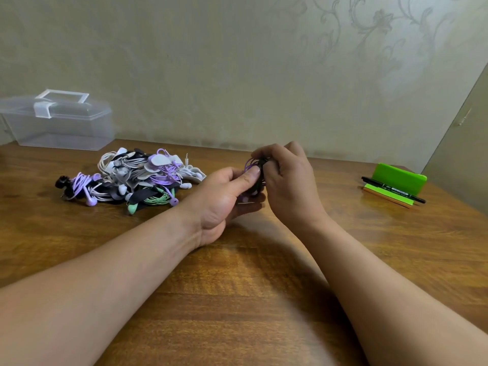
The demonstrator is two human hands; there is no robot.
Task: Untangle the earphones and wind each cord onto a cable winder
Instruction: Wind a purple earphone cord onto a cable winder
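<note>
Earphones in a tangled heap [132, 178] lie on the wooden table [237, 299], left of both hands — white, lilac, grey and mint-green cords mixed with black and pale tabs, a few buds and one jack plug poking out. Behind the heap and to its left stands a clear plastic box [58, 122] with its lid on. Just right of the heap the left hand [227, 196] is curled, thumb pressing a small bundle of purple cord [249, 164] against its fingers. That bundle sits between the two hands, above the table; its loops fan out beside a black piece [262, 165], too hidden to identify. Further right of the heap, the right hand [287, 186] pinches the same bundle from above with bent fingers. Well right of the heap a black marker [393, 190] lies against a green block [398, 178].
</note>
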